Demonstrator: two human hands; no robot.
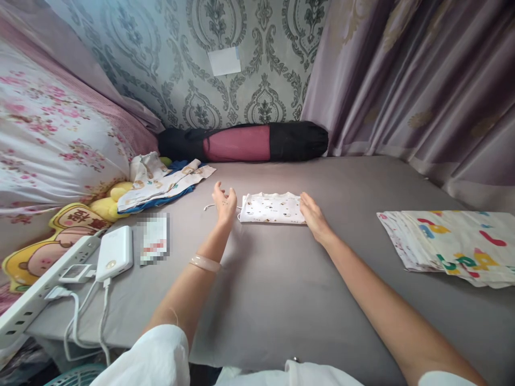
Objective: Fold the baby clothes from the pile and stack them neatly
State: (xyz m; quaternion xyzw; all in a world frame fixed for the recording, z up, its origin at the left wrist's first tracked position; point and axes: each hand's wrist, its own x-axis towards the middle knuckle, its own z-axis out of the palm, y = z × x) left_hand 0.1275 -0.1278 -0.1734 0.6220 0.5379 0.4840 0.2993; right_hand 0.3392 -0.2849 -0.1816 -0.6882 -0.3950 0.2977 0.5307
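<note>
A small white printed garment [273,208], folded into a flat rectangle, lies on the grey sheet in front of me. Its thin white strings stick out on the left side. My left hand [225,202] is raised just left of the garment, fingers apart and holding nothing. Against the garment's right edge rests my right hand [314,215], its fingers stretched out flat. A bangle [205,262] circles my left forearm.
Folded printed cloths [462,241] are stacked at the right. Loose clothes [161,187] lie at the left, near a white power bank [115,252], a power strip [48,284] and cables. A black and pink rolled bag [241,142] lies along the wall.
</note>
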